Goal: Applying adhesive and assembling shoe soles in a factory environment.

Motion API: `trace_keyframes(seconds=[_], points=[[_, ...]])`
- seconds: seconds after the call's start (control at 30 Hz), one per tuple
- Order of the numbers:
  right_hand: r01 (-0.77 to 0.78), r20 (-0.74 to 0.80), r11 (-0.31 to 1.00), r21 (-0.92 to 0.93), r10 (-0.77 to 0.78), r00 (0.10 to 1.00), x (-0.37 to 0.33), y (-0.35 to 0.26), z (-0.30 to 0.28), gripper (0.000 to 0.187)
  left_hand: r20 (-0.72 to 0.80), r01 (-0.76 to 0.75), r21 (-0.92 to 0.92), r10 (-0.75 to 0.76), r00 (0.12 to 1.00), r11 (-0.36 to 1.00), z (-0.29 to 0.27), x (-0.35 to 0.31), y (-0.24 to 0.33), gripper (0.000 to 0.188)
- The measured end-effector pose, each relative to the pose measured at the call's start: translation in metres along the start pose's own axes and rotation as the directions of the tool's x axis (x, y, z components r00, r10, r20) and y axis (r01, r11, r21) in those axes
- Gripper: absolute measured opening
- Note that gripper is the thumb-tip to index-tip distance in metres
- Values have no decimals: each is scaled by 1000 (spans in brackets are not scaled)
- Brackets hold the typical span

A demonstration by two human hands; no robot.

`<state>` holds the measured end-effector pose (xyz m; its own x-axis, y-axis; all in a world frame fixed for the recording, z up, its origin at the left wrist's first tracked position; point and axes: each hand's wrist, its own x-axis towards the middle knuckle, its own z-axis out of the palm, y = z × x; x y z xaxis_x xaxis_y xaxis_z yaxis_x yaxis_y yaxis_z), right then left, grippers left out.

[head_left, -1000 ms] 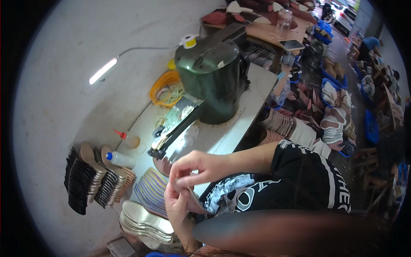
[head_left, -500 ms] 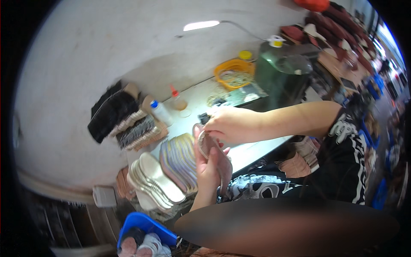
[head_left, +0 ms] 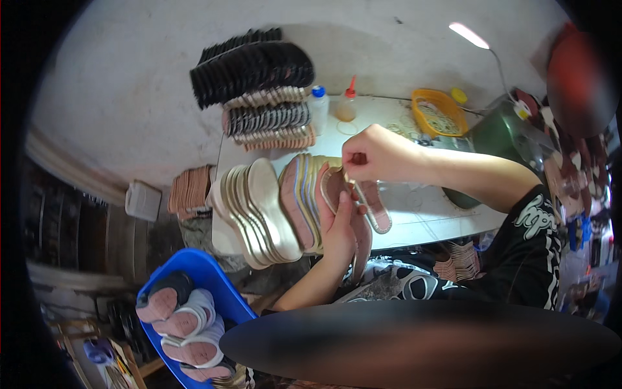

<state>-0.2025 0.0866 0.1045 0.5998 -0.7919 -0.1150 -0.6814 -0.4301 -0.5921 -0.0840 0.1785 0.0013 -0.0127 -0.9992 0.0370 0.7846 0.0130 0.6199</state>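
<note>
My left hand is closed round a pinkish-brown shoe sole with a pale rim, held above the table's front edge. My right hand is curled into a fist just above the sole's upper end. Whatever its fingers pinch is hidden or too small to name. Beside the left fingers is another pink sole piece with a dotted edge; whether it is held or lies on the table I cannot tell. Left of my hands, shiny pale-gold soles stand in a row against yellow-and-grey-edged soles.
Stacked black and grey pieces stand by the wall. Near them are a blue-capped bottle and a red-tipped bottle. A yellow basket holds thin bands. A blue bin with shoes is at lower left; a lamp hangs above.
The view has swung left, bringing more of the blue bin and stacked soles into sight. My right hand has risen slightly off the sole, while my left hand keeps hold of it.
</note>
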Motion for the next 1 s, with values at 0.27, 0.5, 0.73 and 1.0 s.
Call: trace_keyframes(seconds=[0.27, 0.5, 0.73, 1.0], points=[[18, 271, 999, -28, -10, 963, 48, 4, 0, 16, -47, 41, 57, -38, 998, 998, -36, 24, 2, 41], [-465, 243, 703, 539, 399, 884, 108, 92, 0, 44, -135, 29, -45, -35, 990, 999, -43, 31, 6, 42], [-473, -75, 878, 75, 478, 875, 185, 137, 7, 79, -135, 24, -150, -44, 990, 988, -42, 36, 5, 45], [-540, -220, 836, 98, 547, 807, 180, 143, 10, 89, -125, -10, -211, -17, 992, 977, -32, 29, 10, 41]])
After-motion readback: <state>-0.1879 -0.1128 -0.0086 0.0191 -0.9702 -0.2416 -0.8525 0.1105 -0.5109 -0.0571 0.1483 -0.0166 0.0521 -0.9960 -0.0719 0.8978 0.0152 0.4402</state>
